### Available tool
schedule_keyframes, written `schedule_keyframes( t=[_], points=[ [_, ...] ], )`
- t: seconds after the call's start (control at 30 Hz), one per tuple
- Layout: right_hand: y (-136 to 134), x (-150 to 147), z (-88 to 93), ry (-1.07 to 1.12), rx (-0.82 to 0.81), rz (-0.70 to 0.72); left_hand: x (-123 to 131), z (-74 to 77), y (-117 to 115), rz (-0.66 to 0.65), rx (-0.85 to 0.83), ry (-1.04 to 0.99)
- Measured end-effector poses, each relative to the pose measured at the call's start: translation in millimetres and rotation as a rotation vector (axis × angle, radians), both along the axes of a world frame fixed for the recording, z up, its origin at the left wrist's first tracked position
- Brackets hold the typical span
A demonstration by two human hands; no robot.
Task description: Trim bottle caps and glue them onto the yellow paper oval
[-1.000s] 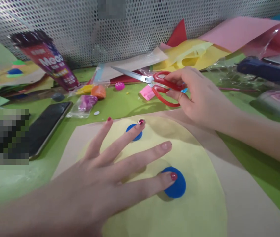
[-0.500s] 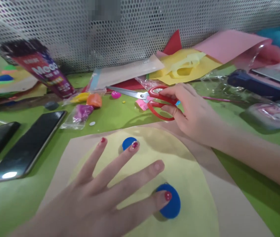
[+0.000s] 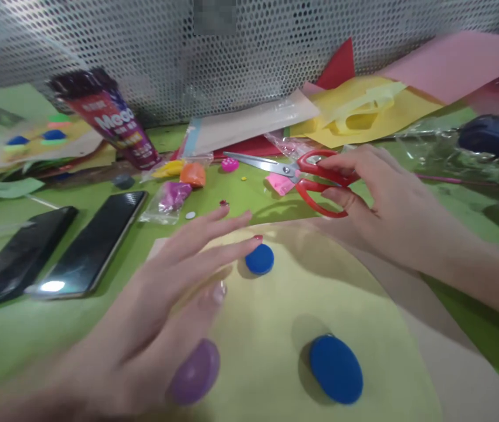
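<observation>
My right hand [image 3: 394,193] grips the red handles of a pair of scissors [image 3: 291,170], whose blades point left above the green table. Over the left part of a pale yellow paper circle [image 3: 275,310], my left hand [image 3: 170,293] is raised with its fingers apart, holding nothing. One fingertip is close to the smaller blue disc [image 3: 259,259]; whether it touches cannot be made out. A larger blue disc [image 3: 336,369] rests on the circle at the lower right. Partly under my left hand is a purple disc [image 3: 196,372]. A beige sheet [image 3: 451,346] lies beneath the circle.
Two phones [image 3: 93,243] lie at the left. Behind them leans a purple-red tube [image 3: 117,123]. Small bags of purple [image 3: 174,195] and orange [image 3: 193,174] clay sit mid-table. Coloured paper [image 3: 455,64] and plastic wrap are piled along the perforated metal panel [image 3: 165,53].
My left hand has lifted off the larger blue disc and moved up and left, uncovering the purple disc. The view has shifted left. My right hand still holds the scissors.
</observation>
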State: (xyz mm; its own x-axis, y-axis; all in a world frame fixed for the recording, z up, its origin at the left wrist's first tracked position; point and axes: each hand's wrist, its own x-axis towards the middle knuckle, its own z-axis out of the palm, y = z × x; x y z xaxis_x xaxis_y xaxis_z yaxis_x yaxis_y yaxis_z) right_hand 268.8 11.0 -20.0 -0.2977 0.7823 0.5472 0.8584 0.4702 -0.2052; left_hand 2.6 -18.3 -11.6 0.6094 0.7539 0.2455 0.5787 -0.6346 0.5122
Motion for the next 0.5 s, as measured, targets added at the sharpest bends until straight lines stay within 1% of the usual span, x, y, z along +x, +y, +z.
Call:
schedule_keyframes(
  t=[0.13, 0.23, 0.37, 0.43, 0.5],
  points=[
    [3, 1, -1.7, 0.014, 0.028, -0.002, 2, 1.3, 11, 0.043, -0.103, -0.072],
    [5, 3, -3.1, 0.029, 0.016, -0.007, 5, 0.7, 14, 0.018, -0.108, -0.054],
    [8, 6, -3.9, 0.021, -0.006, -0.037, 8, 0.9, 11, -0.075, -0.038, -0.033],
    [10, 7, -4.0, 0.027, -0.024, -0.056, 8, 3.4, 11, -0.148, -0.048, -0.017],
    [10, 7, -4.3, 0.047, -0.061, -0.065, 6, 8.5, 14, -0.253, -0.102, 0.037]
  ],
)
